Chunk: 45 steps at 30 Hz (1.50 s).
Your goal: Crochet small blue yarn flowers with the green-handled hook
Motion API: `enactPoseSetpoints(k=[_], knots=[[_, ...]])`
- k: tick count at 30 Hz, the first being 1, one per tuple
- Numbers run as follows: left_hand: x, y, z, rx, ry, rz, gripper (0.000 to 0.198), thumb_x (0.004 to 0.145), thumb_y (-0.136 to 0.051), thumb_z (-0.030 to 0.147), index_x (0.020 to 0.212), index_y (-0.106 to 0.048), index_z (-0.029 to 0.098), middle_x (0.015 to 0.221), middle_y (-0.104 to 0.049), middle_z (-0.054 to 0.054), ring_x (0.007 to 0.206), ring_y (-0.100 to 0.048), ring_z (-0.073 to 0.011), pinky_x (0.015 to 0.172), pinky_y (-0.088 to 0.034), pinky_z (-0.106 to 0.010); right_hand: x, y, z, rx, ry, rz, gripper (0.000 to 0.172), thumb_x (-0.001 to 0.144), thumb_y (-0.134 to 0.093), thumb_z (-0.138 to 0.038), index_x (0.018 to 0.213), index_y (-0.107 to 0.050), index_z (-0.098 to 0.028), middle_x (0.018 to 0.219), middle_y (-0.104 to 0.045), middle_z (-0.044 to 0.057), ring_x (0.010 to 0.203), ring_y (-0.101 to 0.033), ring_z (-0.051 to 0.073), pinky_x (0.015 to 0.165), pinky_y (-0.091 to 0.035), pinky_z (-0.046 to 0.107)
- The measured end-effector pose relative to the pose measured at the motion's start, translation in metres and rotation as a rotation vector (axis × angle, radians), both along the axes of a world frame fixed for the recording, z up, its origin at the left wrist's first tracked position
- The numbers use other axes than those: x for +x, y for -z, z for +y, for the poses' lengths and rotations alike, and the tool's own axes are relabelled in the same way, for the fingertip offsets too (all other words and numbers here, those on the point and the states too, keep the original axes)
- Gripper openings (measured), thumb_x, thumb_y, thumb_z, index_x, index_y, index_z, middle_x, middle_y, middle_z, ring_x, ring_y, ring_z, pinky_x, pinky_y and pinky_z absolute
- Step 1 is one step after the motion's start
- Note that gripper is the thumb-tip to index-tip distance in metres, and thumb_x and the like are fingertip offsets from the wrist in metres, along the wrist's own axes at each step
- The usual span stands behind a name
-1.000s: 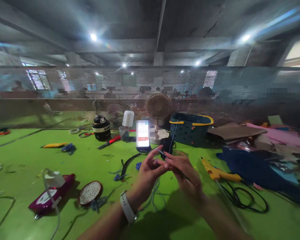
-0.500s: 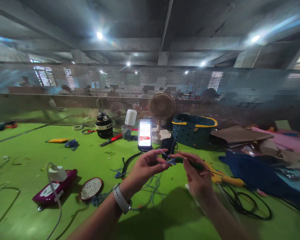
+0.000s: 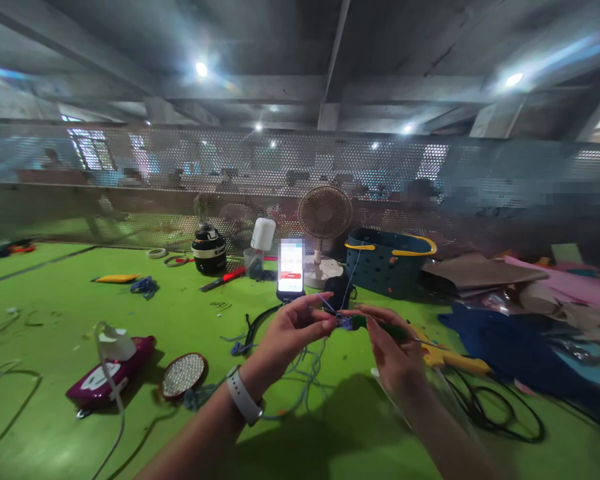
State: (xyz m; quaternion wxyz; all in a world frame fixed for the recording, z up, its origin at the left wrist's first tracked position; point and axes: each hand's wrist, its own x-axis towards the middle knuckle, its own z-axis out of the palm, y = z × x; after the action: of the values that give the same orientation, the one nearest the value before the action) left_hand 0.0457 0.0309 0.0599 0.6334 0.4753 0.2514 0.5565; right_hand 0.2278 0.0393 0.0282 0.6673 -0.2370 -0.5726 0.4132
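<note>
My left hand (image 3: pixel 293 333), with a white watch on its wrist, pinches a small blue crochet piece (image 3: pixel 347 323) between thumb and fingers, the index finger raised with yarn over it. In my right hand (image 3: pixel 397 357) is a crochet hook with a green handle (image 3: pixel 390 329), its tip end at the piece. Both hands are closed and nearly touch above the table. A strand of blue yarn (image 3: pixel 351 277) runs from the work up to the rim of a dark blue basket (image 3: pixel 387 270) with yellow handles. Loose yarn (image 3: pixel 307 383) lies below the hands.
Ahead stand a lit phone (image 3: pixel 291 270), a fan (image 3: pixel 325 213) and a black jar (image 3: pixel 209 252). To the left lie a purple power strip (image 3: pixel 140 353) and a round studded item (image 3: pixel 184 376). Yellow-handled scissors (image 3: pixel 455 360), black cable (image 3: pixel 500 417) and dark blue cloth (image 3: pixel 520 353) are to the right.
The small crochet piece has turned slightly between the hands and shows more of itself. The hands keep almost the same place and grip.
</note>
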Motion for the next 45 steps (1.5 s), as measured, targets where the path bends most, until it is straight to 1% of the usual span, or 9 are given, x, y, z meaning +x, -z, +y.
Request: enactPoseSetpoints(k=[3,7,10,17,20,24,30,37,45], knots=[[0.001,0.002,0.000,0.009,0.023,-0.021,0.053,0.067,-0.083,0.011,0.117,-0.067,0.019,0.082,-0.074,-0.003,0.076,-0.066,-0.0106,0.075,-0.050,-0.023,-0.001,-0.001,0.000,0.020,-0.021,-0.020,0.014,0.087,-0.068,-0.029,0.100,-0.073,-0.030,0.096,-0.078,0.000,0.091,-0.072,0.017,0.084,-0.054,0.029],[0.001,0.004,0.000,0.009,0.057,-0.039,0.058,0.066,-0.083,0.009,0.120,-0.065,0.019,0.079,-0.075,-0.002,0.072,-0.067,-0.0098,0.073,-0.051,-0.023,-0.002,-0.004,-0.001,0.057,0.003,-0.013,0.013,0.087,-0.068,-0.028,0.098,-0.074,-0.031,0.097,-0.078,-0.001,0.090,-0.072,0.017,0.082,-0.055,0.028],[0.000,0.004,0.002,0.022,0.074,-0.024,0.058,0.067,-0.083,0.010,0.121,-0.064,0.019,0.080,-0.075,-0.003,0.071,-0.067,-0.0095,0.071,-0.050,-0.021,-0.002,-0.006,-0.002,0.043,0.005,-0.030,0.014,0.087,-0.067,-0.027,0.099,-0.074,-0.031,0.098,-0.078,-0.002,0.090,-0.071,0.016,0.082,-0.055,0.027],[-0.007,0.004,0.005,0.066,0.076,0.046,0.054,0.069,-0.082,0.012,0.120,-0.065,0.019,0.078,-0.071,-0.001,0.071,-0.063,-0.0083,0.071,-0.048,-0.021,-0.002,-0.009,-0.003,-0.014,-0.067,0.006,0.013,0.086,-0.069,-0.029,0.097,-0.075,-0.031,0.094,-0.078,0.000,0.088,-0.071,0.018,0.085,-0.055,0.032],[-0.012,0.003,0.006,0.082,0.115,0.066,0.057,0.069,-0.082,0.012,0.123,-0.064,0.019,0.079,-0.069,-0.001,0.072,-0.063,-0.0097,0.072,-0.048,-0.023,-0.003,-0.012,-0.003,-0.029,-0.105,0.011,0.011,0.083,-0.072,-0.031,0.093,-0.076,-0.031,0.092,-0.079,0.001,0.087,-0.072,0.020,0.081,-0.056,0.033],[-0.020,0.000,0.007,0.107,0.164,0.077,0.057,0.070,-0.080,0.011,0.125,-0.064,0.020,0.080,-0.067,-0.001,0.074,-0.062,-0.0102,0.074,-0.048,-0.024,-0.003,-0.015,-0.003,-0.053,-0.187,0.021,0.011,0.081,-0.074,-0.033,0.091,-0.077,-0.030,0.088,-0.079,0.001,0.077,-0.072,0.019,0.072,-0.057,0.032],[-0.030,-0.008,0.007,0.120,0.251,0.111,0.060,0.072,-0.077,0.005,0.127,-0.062,0.021,0.082,-0.066,0.000,0.073,-0.062,-0.0092,0.072,-0.048,-0.024,0.001,-0.017,-0.003,-0.101,-0.297,-0.012,0.011,0.082,-0.073,-0.034,0.091,-0.077,-0.029,0.091,-0.079,0.002,0.075,-0.072,0.019,0.074,-0.057,0.035],[-0.037,-0.010,0.009,0.161,0.290,0.147,0.059,0.072,-0.076,0.005,0.127,-0.061,0.019,0.080,-0.068,-0.001,0.073,-0.063,-0.0100,0.073,-0.049,-0.025,0.004,-0.020,-0.005,-0.099,-0.278,-0.111,0.011,0.082,-0.073,-0.034,0.089,-0.077,-0.028,0.093,-0.079,0.003,0.084,-0.073,0.021,0.080,-0.057,0.037],[-0.043,-0.012,0.010,0.168,0.301,0.216,0.058,0.072,-0.076,0.007,0.127,-0.061,0.018,0.081,-0.069,-0.003,0.075,-0.064,-0.0115,0.074,-0.050,-0.026,0.006,-0.021,-0.005,-0.098,-0.317,-0.130,0.013,0.082,-0.073,-0.035,0.094,-0.076,-0.029,0.087,-0.079,0.001,0.075,-0.073,0.018,0.077,-0.058,0.035]])
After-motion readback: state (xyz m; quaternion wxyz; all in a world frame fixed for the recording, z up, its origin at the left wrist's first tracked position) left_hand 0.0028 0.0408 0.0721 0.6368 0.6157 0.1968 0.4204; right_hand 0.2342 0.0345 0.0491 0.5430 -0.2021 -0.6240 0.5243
